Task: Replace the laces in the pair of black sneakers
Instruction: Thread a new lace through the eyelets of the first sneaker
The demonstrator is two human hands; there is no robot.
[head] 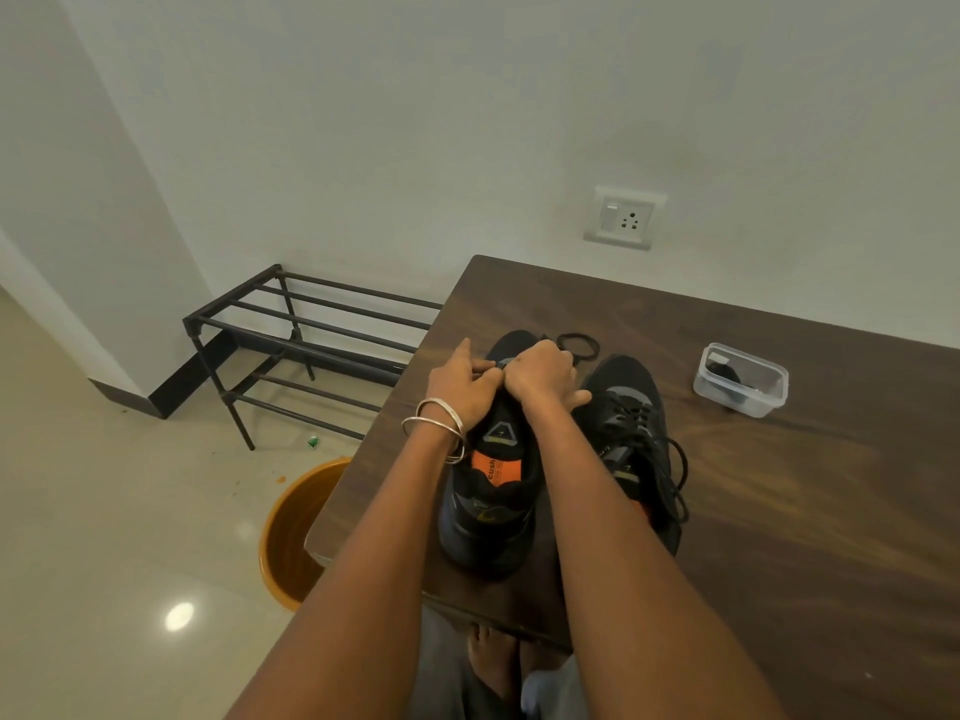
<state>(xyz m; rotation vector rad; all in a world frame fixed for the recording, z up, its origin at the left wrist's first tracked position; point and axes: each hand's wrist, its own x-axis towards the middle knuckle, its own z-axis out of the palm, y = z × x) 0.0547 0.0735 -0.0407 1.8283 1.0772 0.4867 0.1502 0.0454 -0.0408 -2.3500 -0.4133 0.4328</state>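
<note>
Two sneakers: a black pair stands side by side on the dark wood-grain table, toes pointing away from the person.
Left sneaker: matte black upper, orange insole patch with lettering showing in the rounded opening; both hands lie over its lacing area.
Left hand: fingers curled, pinching something small and dark at the eyelets, probably a lace end; thin silver bangles ring the wrist.
Right hand: clenched knuckles-up, touching the left hand; what it grips I cannot tell.
Right sneaker: just right of the right hand, laced, loose black cord drooping down its side.
Coiled lace: thin black loop, flat on the table just beyond the right hand.
Plastic box: clear, rounded-rectangular, dark contents, well to the right.
Rack: black metal bars, left beyond the table.
Bucket: round, orange, on glossy tile below the left forearm.
</note>
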